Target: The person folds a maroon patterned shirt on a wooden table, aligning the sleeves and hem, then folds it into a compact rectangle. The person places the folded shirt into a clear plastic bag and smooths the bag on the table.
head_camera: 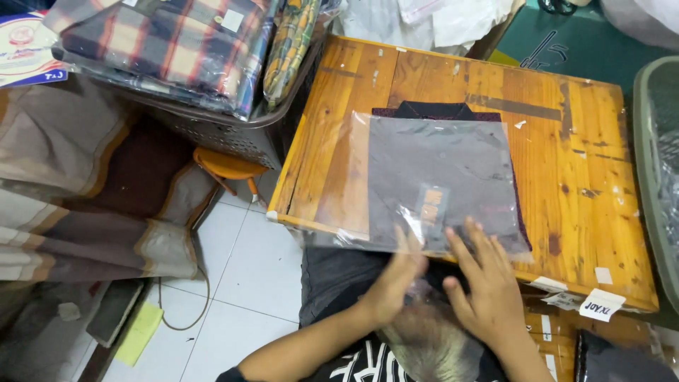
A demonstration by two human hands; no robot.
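Observation:
A folded dark grey garment (442, 166) with a maroon edge and black collar lies on a low wooden table (566, 141), covered by a clear plastic bag (353, 177) that spreads past it to the left. My left hand (396, 283) pinches the bag's near edge at the table's front. My right hand (488, 283) lies flat with fingers spread on the bag's near right corner, by a small orange tag (431, 201) inside.
A grey basket (226, 134) of folded plaid cloth stands left of the table, with a small orange stool (226, 166) beneath. Striped fabric (78, 205) is heaped on the left. A green basket (654, 163) is at right. White floor tiles (240, 269) show below.

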